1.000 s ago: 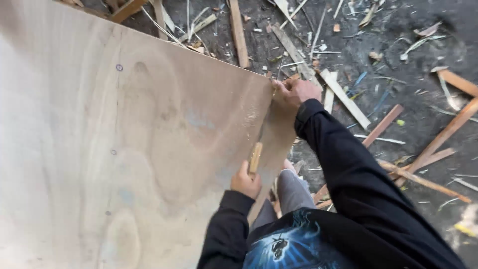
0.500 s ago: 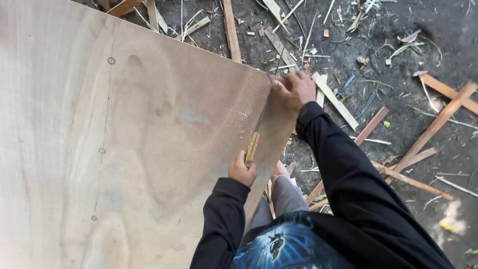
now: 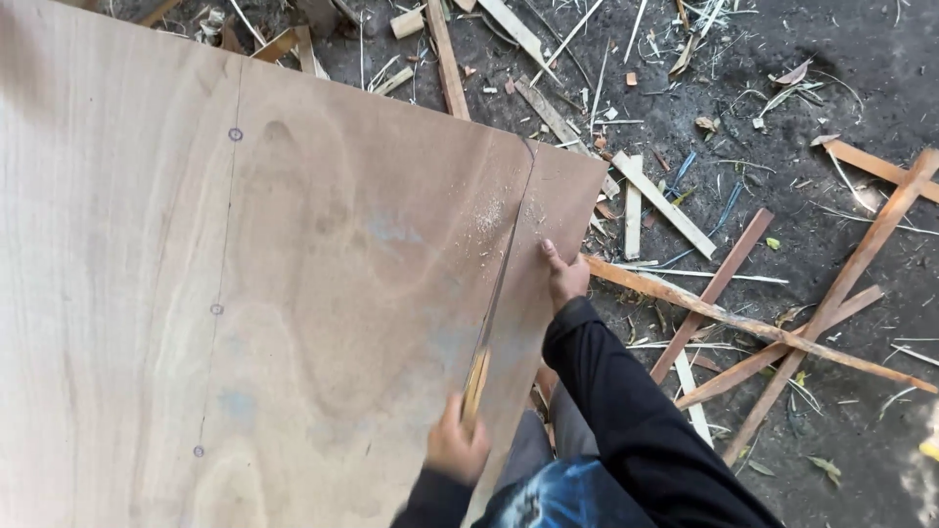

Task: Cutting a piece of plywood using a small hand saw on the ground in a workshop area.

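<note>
A large plywood sheet (image 3: 293, 293) fills the left and middle of the view. A saw cut runs down it near its right edge, with sawdust beside the cut. My left hand (image 3: 457, 448) is closed around the wooden handle of a hand saw (image 3: 487, 332), whose thin blade sits in the cut. My right hand (image 3: 565, 276) rests on the narrow strip (image 3: 548, 244) right of the cut, thumb on top, gripping its edge. Both arms wear black sleeves.
Dark dirt ground (image 3: 812, 98) lies to the right, strewn with wood offcuts, long thin battens (image 3: 753, 323) and splinters. More scrap wood pieces (image 3: 445, 59) lie beyond the sheet's far edge. My legs are below the sheet's near corner.
My right hand has slid from the strip's far corner to nearer me along the edge. My left hand has drawn the saw back toward me. The view shifted, showing more of the sheet.
</note>
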